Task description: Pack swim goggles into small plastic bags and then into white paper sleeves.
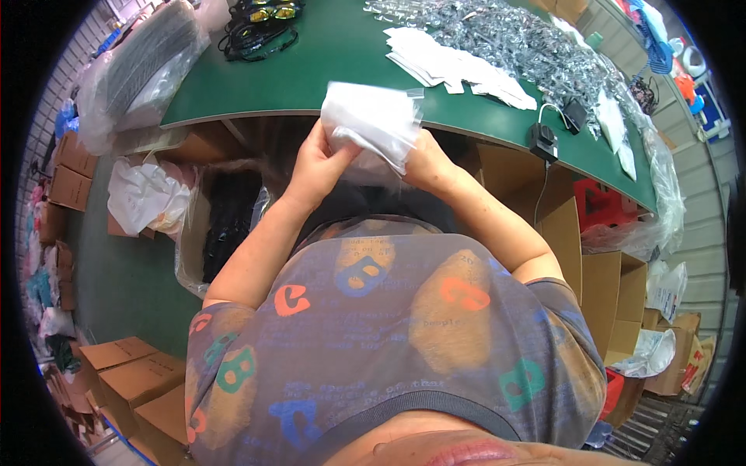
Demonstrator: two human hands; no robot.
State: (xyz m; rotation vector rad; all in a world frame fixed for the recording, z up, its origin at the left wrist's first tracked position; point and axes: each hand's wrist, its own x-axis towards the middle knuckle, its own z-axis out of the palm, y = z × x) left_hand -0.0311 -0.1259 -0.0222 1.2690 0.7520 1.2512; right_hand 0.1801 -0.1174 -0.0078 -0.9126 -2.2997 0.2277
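Note:
Both my hands hold a white packet (365, 113) just in front of the table's near edge. It looks like thin white sheets or bags with a clear plastic edge at its right end. My left hand (318, 163) grips the lower left side, its thumb lying on the near face. My right hand (427, 161) is closed at the lower right corner, and its fingertips are partly hidden behind the clear plastic. Farther back on the green table (326, 62), a fanned stack of similar white packets (458, 68) lies to the right.
A large heap of small clear-wrapped pieces (505, 35) covers the table's back right. A black power adapter (544, 144) with a cable sits at the near edge. Dark cords (260, 39) and a plastic-wrapped grey bundle (151, 62) lie left. Cardboard boxes (559, 233) stand below, right.

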